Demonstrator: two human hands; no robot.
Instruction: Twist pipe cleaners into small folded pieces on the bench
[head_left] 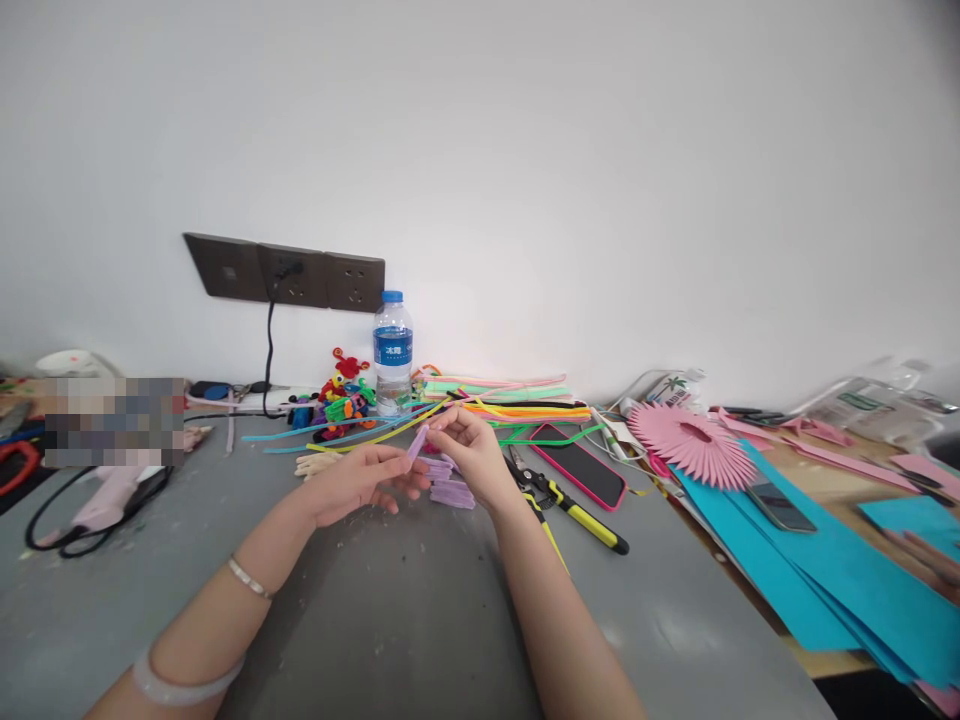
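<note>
Between my two hands a short purple fuzzy strip (417, 444) is held at a slant above the grey table. The fingertips of my left hand (367, 480) pinch its lower end, with the other fingers loosely spread. My right hand (469, 450) grips the upper end between thumb and fingers. Just below and behind my hands lie several folded purple fuzzy pieces (452, 494). Pliers with yellow and black handles (585, 520) rest to the right of my right hand. Long colourful pipe cleaners (525, 411) lie behind it.
A water bottle (393, 350) stands by the wall beside small colourful fuzzy figures (346, 400). A pink-edged phone (581, 466) lies right of centre. Blue paper sheets (825, 560) and a pink pleated ring (690, 445) are farther right. A pink glue gun (112, 495) with a black cable lies left.
</note>
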